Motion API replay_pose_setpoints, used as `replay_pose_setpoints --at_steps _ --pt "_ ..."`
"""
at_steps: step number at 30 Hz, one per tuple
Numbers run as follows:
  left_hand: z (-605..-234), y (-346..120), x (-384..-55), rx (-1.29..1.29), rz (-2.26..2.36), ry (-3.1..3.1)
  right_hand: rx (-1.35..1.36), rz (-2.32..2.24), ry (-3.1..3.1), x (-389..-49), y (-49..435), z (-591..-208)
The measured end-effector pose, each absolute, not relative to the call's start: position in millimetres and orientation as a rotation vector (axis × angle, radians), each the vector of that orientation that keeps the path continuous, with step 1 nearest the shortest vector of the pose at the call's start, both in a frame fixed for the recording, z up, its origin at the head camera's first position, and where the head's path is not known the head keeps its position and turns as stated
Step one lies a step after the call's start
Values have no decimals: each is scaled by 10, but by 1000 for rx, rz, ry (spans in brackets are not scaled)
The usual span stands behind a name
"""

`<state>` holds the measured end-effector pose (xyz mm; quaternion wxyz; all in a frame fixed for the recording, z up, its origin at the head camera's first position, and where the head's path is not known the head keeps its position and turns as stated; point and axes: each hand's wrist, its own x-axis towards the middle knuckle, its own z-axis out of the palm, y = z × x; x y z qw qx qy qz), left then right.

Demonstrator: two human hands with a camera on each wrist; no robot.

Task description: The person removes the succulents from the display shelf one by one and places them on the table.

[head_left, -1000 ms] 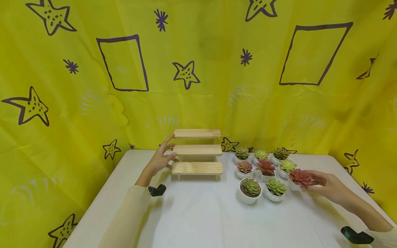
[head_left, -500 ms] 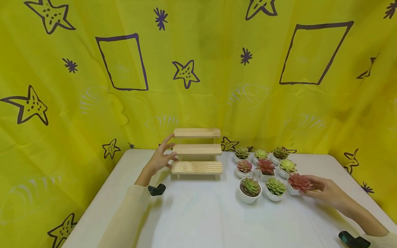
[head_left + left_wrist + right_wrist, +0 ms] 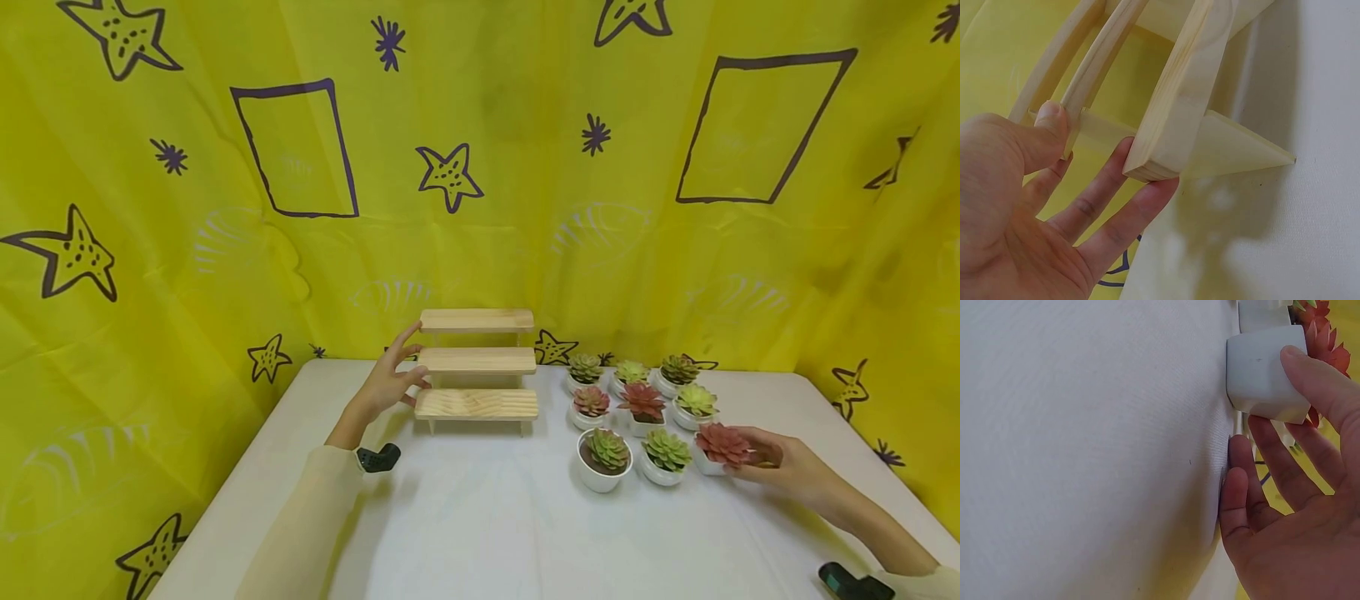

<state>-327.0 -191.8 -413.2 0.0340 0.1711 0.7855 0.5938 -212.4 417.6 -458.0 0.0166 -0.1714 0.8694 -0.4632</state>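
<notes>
A three-tier wooden plant stand stands at the back middle of the table. My left hand holds it by its left end; in the left wrist view the thumb lies on the middle board and fingertips touch the lowest board's end. At the right, a red potted succulent in a square white pot is held by my right hand. The thumb lies on one side of the pot, with fingers on another; the last two fingers touch the tablecloth. The pot is at table level beside the other plants.
Several potted succulents cluster right of the stand, among them a green one in a round pot at the front, another green one, and a red one. The white tablecloth spreads in front. A yellow patterned curtain hangs behind.
My right hand and the red succulent have shifted slightly left and down, nearer the other pots, then stayed nearly still. My left hand stays on the stand.
</notes>
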Motion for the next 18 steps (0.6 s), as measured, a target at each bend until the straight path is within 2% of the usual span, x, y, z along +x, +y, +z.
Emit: replay_pose_setpoints --at_steps 6,18 --pt "-4124 -1913 -3270 528 1820 2413 -617 -1458 2676 -2122 4199 -4600" --pt "-4048 -1905 -3204 525 1735 2480 -452 -1177 2790 -2071 4137 -4426"
